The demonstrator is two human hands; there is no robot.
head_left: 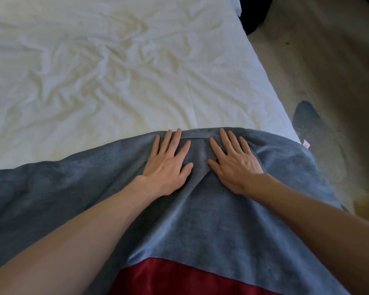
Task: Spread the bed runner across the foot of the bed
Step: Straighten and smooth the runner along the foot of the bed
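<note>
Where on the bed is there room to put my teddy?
The wrinkled white sheet beyond the blue runner is bare, out to the bed's right edge. The runner's far edge is crowded: left hand and right hand press flat there.

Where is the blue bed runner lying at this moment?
In the head view, the blue bed runner lies across the near end of the bed over the white sheet, with the left hand and right hand pressed flat on it.

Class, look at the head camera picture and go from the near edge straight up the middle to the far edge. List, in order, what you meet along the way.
Red cloth → blue bed runner → left hand and right hand, flat side by side on the runner → the runner's far edge → wrinkled white sheet.
</note>
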